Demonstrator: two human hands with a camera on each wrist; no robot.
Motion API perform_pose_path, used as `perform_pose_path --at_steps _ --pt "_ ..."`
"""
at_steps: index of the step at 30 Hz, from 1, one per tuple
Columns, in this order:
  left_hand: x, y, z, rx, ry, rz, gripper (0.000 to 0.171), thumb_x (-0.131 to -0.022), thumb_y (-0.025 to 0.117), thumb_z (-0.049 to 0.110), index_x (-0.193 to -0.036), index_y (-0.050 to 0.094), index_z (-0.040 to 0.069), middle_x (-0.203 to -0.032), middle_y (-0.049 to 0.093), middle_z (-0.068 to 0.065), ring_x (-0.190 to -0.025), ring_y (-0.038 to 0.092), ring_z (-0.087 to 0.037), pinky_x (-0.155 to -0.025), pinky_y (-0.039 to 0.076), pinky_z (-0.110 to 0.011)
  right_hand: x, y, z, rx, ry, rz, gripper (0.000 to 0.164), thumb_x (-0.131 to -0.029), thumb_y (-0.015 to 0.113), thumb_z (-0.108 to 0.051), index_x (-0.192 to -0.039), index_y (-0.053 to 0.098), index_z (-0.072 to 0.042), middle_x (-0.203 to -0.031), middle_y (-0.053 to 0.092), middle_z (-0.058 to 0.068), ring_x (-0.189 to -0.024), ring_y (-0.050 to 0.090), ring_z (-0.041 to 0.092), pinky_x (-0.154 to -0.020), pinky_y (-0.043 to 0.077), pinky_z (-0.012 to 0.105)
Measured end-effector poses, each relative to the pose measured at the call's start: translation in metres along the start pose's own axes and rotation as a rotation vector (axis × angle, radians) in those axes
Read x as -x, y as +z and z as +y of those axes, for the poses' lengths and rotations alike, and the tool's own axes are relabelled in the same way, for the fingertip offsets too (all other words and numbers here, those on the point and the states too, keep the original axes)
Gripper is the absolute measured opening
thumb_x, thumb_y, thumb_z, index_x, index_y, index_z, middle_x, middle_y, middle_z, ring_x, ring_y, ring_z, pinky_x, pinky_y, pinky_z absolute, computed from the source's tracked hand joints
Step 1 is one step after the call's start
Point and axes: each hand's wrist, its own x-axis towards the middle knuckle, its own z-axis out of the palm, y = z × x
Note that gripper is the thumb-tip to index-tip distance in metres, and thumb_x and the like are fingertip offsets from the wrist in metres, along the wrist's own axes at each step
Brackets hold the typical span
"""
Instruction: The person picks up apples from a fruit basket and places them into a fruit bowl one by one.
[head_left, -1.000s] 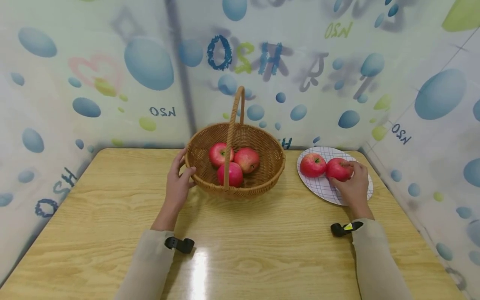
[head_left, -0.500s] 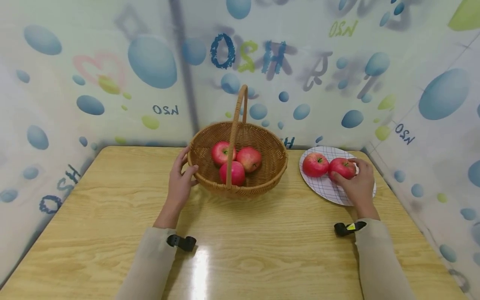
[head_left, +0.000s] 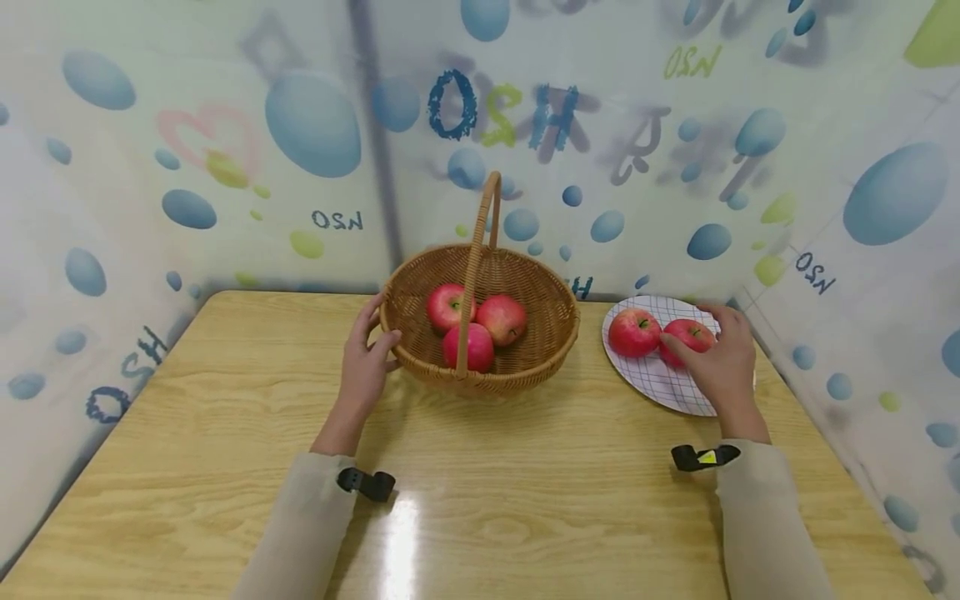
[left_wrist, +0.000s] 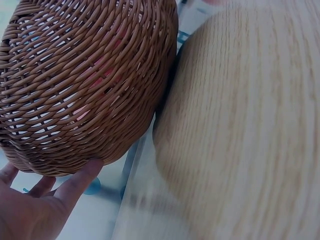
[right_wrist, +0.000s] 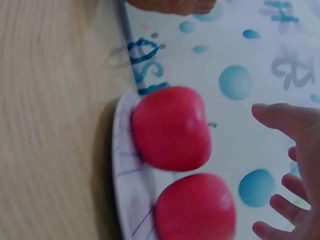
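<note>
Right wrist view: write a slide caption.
Two red apples rest on a plate, the right hand close by.

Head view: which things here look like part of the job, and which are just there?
Likely in the job:
wicker basket, with the left hand against it
three basket apples
plate
two plate apples, with the right hand near the right one

Just there:
table
patterned wall
left wrist device
right wrist device
</note>
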Motion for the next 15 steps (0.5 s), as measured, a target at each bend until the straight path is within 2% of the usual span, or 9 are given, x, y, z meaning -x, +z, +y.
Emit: perform_pose_path --at_steps 7,10,15 --pt "0.000 0.001 0.000 0.015 -0.008 0.002 0.059 -0.104 0.046 0.015 -0.160 0.032 0.030 -0.161 0.030 -0.015 -0.138 0.047 -0.044 -0.079 0.060 -0.025 0.004 0.001 -0.024 0.001 -0.113 -0.036 0.065 -0.083 0.083 -0.021 -0.137 0.054 -0.001 -0.141 0.049 0.022 -0.133 0.043 0.038 -0.098 0.050 0.067" --pt "0.001 0.001 0.001 0.011 -0.010 0.005 0.059 -0.104 0.046 0.015 -0.160 0.032 0.030 -0.161 0.029 -0.015 -0.138 0.047 -0.044 -0.081 0.060 -0.027 0.006 0.005 -0.036 0.000 -0.162 -0.061 0.065 -0.082 0.083 -0.018 -0.137 0.054 -0.001 -0.141 0.050 0.022 -0.133 0.044 0.039 -0.099 0.049 0.067" --pt "0.001 0.001 0.001 0.004 -0.006 0.008 0.059 -0.104 0.047 0.014 -0.159 0.032 0.029 -0.161 0.030 -0.015 -0.137 0.048 -0.044 -0.088 0.061 -0.039 0.014 0.014 -0.055 -0.030 -0.214 -0.092 0.060 -0.083 0.083 -0.018 -0.134 0.055 -0.001 -0.140 0.050 0.022 -0.132 0.045 0.040 -0.102 0.047 0.066"
